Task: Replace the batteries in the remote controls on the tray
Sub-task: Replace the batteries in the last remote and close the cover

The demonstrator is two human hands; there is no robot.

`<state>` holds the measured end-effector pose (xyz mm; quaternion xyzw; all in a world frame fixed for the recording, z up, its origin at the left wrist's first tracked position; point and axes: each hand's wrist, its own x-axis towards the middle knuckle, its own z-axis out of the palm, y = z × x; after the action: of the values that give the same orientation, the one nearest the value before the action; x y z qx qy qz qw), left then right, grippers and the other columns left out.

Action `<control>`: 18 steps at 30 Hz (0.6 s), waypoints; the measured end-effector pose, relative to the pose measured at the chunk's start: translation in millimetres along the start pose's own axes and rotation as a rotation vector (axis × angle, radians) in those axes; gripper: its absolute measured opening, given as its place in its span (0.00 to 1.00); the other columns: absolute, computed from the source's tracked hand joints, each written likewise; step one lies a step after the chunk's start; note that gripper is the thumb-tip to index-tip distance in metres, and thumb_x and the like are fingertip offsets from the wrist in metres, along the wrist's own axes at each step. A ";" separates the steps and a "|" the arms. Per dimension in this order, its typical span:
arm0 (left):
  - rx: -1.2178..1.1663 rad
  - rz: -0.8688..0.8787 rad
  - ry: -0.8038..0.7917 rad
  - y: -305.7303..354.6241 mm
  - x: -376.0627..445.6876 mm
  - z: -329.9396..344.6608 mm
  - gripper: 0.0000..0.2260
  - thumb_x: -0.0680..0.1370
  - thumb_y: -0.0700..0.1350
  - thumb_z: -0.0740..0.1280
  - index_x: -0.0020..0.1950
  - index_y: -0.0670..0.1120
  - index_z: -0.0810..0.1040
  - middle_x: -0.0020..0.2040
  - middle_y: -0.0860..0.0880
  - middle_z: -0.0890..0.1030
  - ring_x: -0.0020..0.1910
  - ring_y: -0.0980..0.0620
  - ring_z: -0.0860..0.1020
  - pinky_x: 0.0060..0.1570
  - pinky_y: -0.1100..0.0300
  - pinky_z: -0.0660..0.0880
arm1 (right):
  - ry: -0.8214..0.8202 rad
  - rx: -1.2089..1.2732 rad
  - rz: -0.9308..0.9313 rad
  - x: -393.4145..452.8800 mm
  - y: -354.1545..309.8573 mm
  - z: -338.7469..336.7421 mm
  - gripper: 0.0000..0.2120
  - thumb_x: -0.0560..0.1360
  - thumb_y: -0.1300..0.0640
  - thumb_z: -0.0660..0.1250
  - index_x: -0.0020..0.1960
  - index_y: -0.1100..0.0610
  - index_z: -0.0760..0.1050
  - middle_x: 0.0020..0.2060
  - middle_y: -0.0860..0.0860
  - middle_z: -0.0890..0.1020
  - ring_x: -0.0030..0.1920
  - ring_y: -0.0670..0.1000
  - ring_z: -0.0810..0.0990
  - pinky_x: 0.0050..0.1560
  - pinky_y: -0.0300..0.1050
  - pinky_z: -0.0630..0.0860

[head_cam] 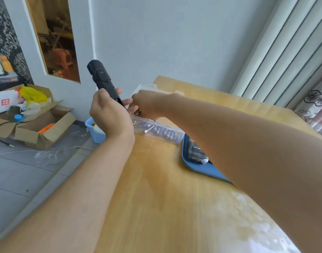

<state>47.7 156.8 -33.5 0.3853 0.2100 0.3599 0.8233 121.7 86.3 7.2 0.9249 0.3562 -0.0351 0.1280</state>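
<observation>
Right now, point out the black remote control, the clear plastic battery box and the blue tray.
black remote control (100,75): head view, upper body.
clear plastic battery box (175,138): head view, front wall.
blue tray (204,169): head view, bare floor.

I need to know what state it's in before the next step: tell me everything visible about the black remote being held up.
The black remote is long, slim and looks like matte plastic. It is held up in the air, tilted with its far end up and to the left, over the table's left edge. The left hand grips its lower part, fingers wrapped round it. The right hand is at its lower end, but what those fingers do there is hidden. A seam runs across the body; motion blur hides whether the battery cover is on.
</observation>
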 end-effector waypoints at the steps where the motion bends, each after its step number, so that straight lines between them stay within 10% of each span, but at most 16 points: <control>1: -0.003 -0.004 -0.002 0.3 -0.5 0.8 0.13 0.83 0.42 0.55 0.55 0.43 0.79 0.49 0.45 0.85 0.32 0.48 0.81 0.30 0.56 0.79 | -0.006 -0.018 -0.008 0.4 0.4 0.0 0.13 0.76 0.68 0.59 0.36 0.55 0.65 0.33 0.49 0.70 0.39 0.53 0.73 0.31 0.43 0.63; 5: 0.001 0.002 -0.010 1.6 -5.1 3.4 0.13 0.84 0.43 0.55 0.52 0.45 0.79 0.50 0.46 0.85 0.32 0.49 0.81 0.29 0.57 0.78 | -0.050 -0.090 -0.068 -2.6 1.1 -4.7 0.08 0.78 0.67 0.59 0.47 0.55 0.68 0.47 0.49 0.71 0.49 0.52 0.72 0.43 0.43 0.69; 10: 0.025 0.004 -0.011 1.7 -10.1 3.4 0.13 0.83 0.43 0.55 0.48 0.47 0.79 0.49 0.48 0.86 0.31 0.50 0.81 0.27 0.60 0.75 | -0.027 -0.087 -0.083 -7.1 1.2 -5.0 0.17 0.79 0.68 0.57 0.37 0.50 0.61 0.38 0.43 0.64 0.49 0.50 0.69 0.47 0.41 0.66; 18: 0.064 0.039 -0.014 -3.9 -3.7 -0.3 0.14 0.83 0.44 0.54 0.58 0.45 0.80 0.47 0.50 0.86 0.33 0.50 0.81 0.29 0.59 0.76 | 0.046 0.270 -0.001 -16.9 14.6 0.0 0.24 0.74 0.73 0.56 0.56 0.51 0.81 0.45 0.42 0.80 0.44 0.46 0.83 0.52 0.46 0.82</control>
<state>46.8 152.5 -36.5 0.4179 0.2079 0.3661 0.8051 118.9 64.9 13.0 0.9342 0.3513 -0.0615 -0.0061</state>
